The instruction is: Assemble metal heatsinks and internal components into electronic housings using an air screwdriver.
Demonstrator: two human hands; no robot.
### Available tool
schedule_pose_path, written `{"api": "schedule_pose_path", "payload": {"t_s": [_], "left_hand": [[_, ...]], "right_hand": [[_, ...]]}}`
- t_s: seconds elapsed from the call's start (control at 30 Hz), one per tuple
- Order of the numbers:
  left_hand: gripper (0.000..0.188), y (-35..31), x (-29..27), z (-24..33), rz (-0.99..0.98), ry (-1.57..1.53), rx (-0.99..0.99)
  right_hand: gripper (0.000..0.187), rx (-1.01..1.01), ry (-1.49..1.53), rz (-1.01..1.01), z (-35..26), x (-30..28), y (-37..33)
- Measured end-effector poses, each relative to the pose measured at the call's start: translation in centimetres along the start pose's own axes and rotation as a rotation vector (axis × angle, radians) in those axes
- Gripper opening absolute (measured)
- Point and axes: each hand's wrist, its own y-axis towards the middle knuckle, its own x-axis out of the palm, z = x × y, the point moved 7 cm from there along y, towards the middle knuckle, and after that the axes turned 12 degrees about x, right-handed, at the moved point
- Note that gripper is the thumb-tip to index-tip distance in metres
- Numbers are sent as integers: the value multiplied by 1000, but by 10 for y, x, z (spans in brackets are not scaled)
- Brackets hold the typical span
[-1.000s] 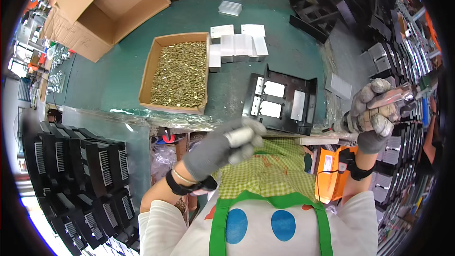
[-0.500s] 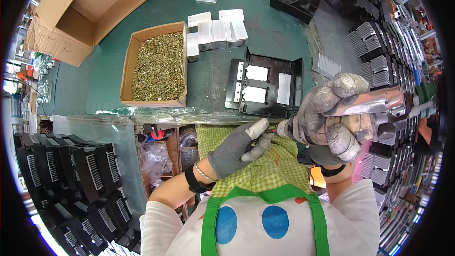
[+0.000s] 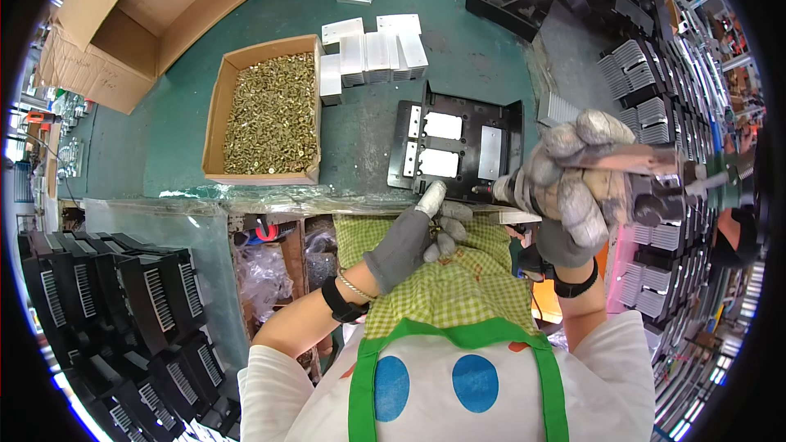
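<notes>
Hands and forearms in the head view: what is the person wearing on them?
Both the left hand and the right hand wear grey knit work gloves with paler, worn fingertips. The left wrist carries a black band and a thin bracelet; the right wrist a black band. White sleeves cover the upper arms.

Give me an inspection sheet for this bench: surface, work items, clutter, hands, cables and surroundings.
Surface: green table, clear plastic sheet along its near edge.
Work items: black metal bracket with pale pads, lying flat near the edge; power screwdriver held beside it.
Clutter: cardboard box of brass screws; silver heat sinks; empty cartons.
Hands: gloved left hand at the bracket's near edge, grip not clear; gloved right hand closed on the screwdriver.
Cables: nothing seen.
Surroundings: black finned units stacked at left; more finned parts at right.
</notes>
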Motion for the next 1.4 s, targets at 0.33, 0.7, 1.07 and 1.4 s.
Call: {"api": "schedule_pose_path", "payload": {"t_s": [0.33, 0.7, 1.07, 1.4], "left_hand": [[58, 6, -14, 1, 76, 73, 61], [57, 3, -15, 12, 52, 224, 177], [58, 6, -16, 16, 66, 318, 220], [52, 1, -11, 4, -65, 13, 79]], "right_hand": [[50, -176, -632, 127, -1, -20, 2], [60, -135, -1057, 337, 6, -26, 5], [13, -226, -1189, 257, 21, -11, 16], [21, -24, -650, 40, 25, -1, 20]]}}
